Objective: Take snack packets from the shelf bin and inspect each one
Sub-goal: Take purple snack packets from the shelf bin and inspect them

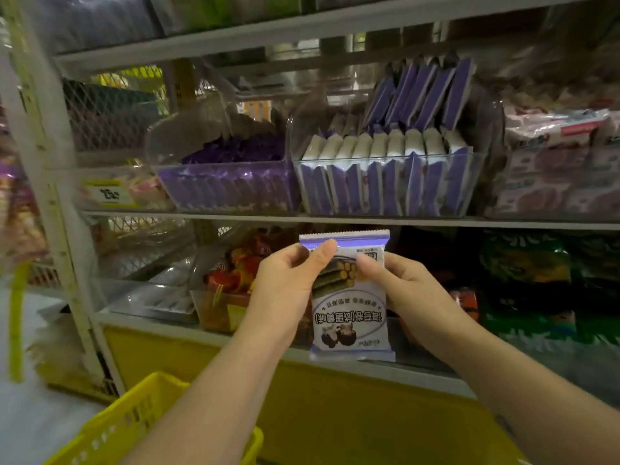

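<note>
Left hand (288,280) and right hand (399,283) pinch the upside-down snack packet (350,310) between them

both bare forearms reach forward, the left hand (285,280) and right hand (399,283) close together — each pinches the white-and-purple plastic snack packet (350,327), thumbs in front.

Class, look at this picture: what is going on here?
A person at a shop shelf holds one purple-and-white snack packet in both hands, upside down. The left hand and right hand each pinch it near its upper edge. Similar packets stand in the clear bin on the shelf above. A yellow basket sits at lower left.
</note>
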Demonstrator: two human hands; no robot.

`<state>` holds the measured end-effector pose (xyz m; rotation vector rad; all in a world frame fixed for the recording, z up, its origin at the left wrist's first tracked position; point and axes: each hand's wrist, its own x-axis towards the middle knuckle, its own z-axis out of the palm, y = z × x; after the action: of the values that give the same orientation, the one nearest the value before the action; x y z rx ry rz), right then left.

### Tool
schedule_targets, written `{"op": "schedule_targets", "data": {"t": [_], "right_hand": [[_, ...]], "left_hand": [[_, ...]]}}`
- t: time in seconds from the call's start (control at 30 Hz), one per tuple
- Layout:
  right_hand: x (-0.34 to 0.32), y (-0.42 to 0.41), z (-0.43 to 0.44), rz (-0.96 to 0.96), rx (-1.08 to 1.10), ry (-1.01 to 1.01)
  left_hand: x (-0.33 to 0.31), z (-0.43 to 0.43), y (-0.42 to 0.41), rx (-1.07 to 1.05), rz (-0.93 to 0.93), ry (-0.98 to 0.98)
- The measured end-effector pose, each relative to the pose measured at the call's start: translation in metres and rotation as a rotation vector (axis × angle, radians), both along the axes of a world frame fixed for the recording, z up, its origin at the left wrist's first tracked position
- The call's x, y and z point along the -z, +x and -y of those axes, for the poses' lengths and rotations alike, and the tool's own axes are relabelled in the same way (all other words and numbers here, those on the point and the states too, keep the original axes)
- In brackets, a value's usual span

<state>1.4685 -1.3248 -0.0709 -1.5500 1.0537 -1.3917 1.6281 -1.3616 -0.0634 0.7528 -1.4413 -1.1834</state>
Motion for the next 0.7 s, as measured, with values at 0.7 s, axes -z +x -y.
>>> {"op": "schedule_targets", "data": {"t": [0.7], "right_hand": [[0.045, -0.011, 0.009, 0.215, 0.173, 0.271]], "left_hand": [[0.05, 0.004, -0.009, 0.096, -0.058, 0.275]]}}
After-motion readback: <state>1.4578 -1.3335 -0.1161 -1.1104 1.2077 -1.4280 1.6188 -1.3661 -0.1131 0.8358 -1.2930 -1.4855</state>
